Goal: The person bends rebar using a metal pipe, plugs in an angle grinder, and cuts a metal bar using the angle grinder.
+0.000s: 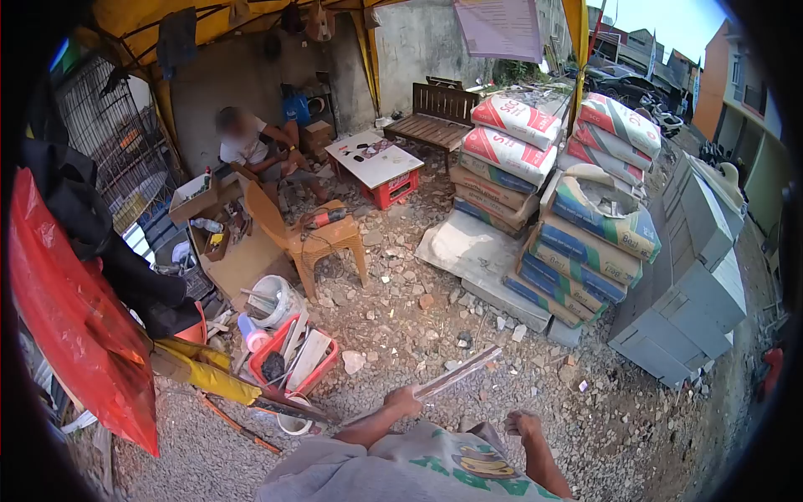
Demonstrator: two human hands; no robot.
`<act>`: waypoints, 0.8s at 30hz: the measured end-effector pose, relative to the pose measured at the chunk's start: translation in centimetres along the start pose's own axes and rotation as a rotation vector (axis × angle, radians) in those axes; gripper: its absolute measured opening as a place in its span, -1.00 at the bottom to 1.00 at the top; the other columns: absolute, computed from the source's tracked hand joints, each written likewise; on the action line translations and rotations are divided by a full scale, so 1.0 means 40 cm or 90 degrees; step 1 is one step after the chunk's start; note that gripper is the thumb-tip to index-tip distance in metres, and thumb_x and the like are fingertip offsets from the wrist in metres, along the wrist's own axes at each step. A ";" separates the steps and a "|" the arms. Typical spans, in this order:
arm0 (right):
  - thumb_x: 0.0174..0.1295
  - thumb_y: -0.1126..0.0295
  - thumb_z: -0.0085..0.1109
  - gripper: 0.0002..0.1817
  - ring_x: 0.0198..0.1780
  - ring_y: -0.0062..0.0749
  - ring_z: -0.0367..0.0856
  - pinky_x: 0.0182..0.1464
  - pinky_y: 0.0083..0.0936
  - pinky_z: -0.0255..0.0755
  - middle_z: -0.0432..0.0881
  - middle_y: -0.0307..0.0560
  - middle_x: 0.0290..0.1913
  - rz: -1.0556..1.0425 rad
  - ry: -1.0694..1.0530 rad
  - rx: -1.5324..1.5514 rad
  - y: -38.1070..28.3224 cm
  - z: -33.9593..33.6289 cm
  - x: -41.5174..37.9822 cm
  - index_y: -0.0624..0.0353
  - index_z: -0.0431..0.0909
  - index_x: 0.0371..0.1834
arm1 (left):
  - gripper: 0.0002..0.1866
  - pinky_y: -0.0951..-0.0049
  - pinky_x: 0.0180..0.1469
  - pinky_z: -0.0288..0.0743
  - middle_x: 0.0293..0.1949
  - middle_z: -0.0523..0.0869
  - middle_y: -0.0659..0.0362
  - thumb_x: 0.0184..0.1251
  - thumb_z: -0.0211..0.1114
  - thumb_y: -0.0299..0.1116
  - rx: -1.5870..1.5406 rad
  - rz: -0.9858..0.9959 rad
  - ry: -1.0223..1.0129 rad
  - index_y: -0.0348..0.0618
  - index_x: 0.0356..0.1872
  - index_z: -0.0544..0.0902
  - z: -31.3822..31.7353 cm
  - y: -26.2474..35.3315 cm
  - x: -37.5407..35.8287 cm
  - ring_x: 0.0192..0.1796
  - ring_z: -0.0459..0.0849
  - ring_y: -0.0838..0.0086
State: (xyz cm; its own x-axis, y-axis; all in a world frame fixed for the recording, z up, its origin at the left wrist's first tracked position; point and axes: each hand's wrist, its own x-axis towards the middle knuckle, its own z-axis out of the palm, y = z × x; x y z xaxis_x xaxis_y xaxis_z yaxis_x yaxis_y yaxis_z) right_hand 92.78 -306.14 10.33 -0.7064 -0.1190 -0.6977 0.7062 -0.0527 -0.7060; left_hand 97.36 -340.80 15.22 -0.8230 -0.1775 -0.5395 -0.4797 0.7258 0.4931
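My left hand (403, 402) is wrapped round a long, straight, flat bar (460, 372), pale and greyish brown, whose material I cannot make out. The bar slants up and to the right over the gravel, with its near end running back beside my body. My right hand (525, 424) hangs in front of my body, fingers curled in, with nothing visible in it. Below and between the hands is my grey shirt (376, 468) with a printed picture. Nearest to my left hand stands a red crate (328, 365) holding tools and boards.
Stacked cement bags (577, 268) and grey blocks (686, 309) stand to the right. A brown plastic chair (309, 243), a white-topped low table (376, 163) and a seated person (251, 146) are ahead. A white bucket (280, 301) and yellow-wrapped pole (209, 376) stand left. Rubble covers the ground.
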 end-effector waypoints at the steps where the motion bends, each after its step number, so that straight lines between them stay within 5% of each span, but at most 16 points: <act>1: 0.15 0.42 0.12 -0.87 -0.62 -0.35 0.53 -0.59 -0.49 0.41 0.60 0.02 -0.50 0.019 -0.050 0.058 -0.036 -0.068 0.070 0.27 0.55 -0.34 | -0.47 0.17 0.06 0.46 -0.05 0.67 -0.03 -0.03 0.32 -0.14 -0.026 -0.056 -0.003 0.05 0.07 0.56 -0.016 0.026 -0.004 0.04 0.63 0.10; 5: 0.21 0.34 0.06 -0.83 -0.58 -0.35 0.54 -0.57 -0.45 0.43 0.58 -0.03 -0.52 0.021 -0.259 0.115 -0.267 -0.208 0.357 0.20 0.47 -0.45 | -0.44 0.18 0.08 0.45 -0.05 0.67 -0.05 -0.05 0.31 -0.10 -0.074 -0.084 0.058 0.00 0.07 0.56 -0.032 0.061 0.055 0.05 0.62 0.09; 7: 0.19 0.36 0.08 -0.85 -0.58 -0.37 0.54 -0.58 -0.47 0.41 0.57 -0.04 -0.53 -0.023 -0.169 0.065 -0.358 -0.197 0.449 0.21 0.48 -0.43 | -0.43 0.18 0.09 0.45 -0.04 0.67 -0.05 -0.06 0.31 -0.10 -0.104 -0.094 0.072 -0.02 0.07 0.56 -0.034 0.071 0.085 0.06 0.62 0.08; 9: 0.19 0.38 0.06 -0.86 -0.58 -0.37 0.54 -0.59 -0.50 0.40 0.58 -0.03 -0.53 -0.185 0.005 -0.196 -0.537 -0.033 0.323 0.23 0.47 -0.43 | -0.43 0.16 0.10 0.44 -0.03 0.66 -0.05 -0.08 0.30 -0.10 -0.116 -0.105 0.070 -0.01 0.07 0.57 -0.052 0.075 0.127 0.06 0.61 0.07; 12: 0.19 0.42 0.05 -0.88 -0.58 -0.40 0.53 -0.59 -0.53 0.38 0.57 -0.05 -0.55 -0.235 -0.005 -0.161 -0.589 0.074 0.384 0.24 0.48 -0.41 | -0.43 0.16 0.10 0.44 -0.03 0.66 -0.07 -0.08 0.30 -0.10 -0.099 -0.134 0.099 -0.03 0.06 0.57 -0.074 0.062 0.210 0.06 0.61 0.07; 17: 0.21 0.33 0.10 -0.80 -0.55 -0.43 0.57 -0.50 -0.52 0.47 0.61 -0.08 -0.52 -0.077 -0.155 -0.263 -0.525 0.304 0.530 0.28 0.56 -0.34 | -0.41 0.18 0.13 0.44 -0.03 0.66 -0.07 -0.07 0.31 -0.10 -0.118 -0.144 0.111 -0.05 0.08 0.55 -0.158 0.037 0.380 0.08 0.60 0.08; 24: 0.27 0.13 0.15 -0.65 -0.47 -0.48 0.60 -0.40 -0.52 0.52 0.64 -0.12 -0.44 -0.024 -0.252 -0.478 -0.605 0.691 0.628 0.26 0.60 -0.30 | -0.35 0.18 0.13 0.44 0.03 0.62 -0.09 -0.05 0.35 -0.10 -0.168 -0.097 0.107 -0.11 0.15 0.49 -0.361 -0.066 0.657 0.08 0.59 0.06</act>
State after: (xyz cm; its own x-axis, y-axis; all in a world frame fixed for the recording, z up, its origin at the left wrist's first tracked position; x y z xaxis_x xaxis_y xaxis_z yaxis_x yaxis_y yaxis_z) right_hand 59.24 -335.25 13.25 -0.5620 -0.4756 -0.6768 0.3644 0.5921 -0.7188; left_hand 72.61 -357.00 9.60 -0.7639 -0.3931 -0.5119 -0.6451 0.4893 0.5869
